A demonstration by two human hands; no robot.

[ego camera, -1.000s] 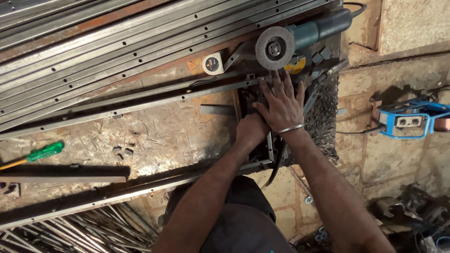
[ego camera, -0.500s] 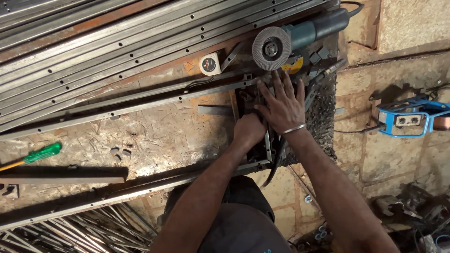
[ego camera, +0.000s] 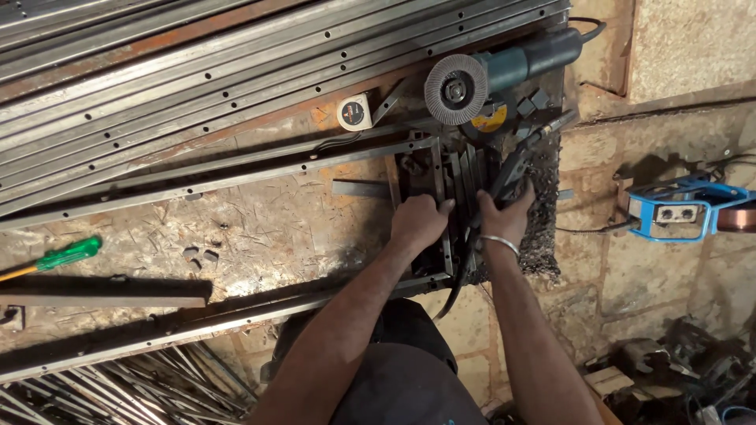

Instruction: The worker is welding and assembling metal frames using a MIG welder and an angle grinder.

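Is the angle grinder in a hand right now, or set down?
Set down. The angle grinder lies on its side beside the metal rails. The left hand and right hand are both below it, apart from it.

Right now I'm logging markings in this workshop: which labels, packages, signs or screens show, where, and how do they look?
Round yellow label: on a disc beneath the teal angle grinder, dark print.
Small white boxy object: on the metal rails left of the grinder, dark round face marking.
Pale panel: on the blue machine at right, two dark sockets.
No signs or screens.
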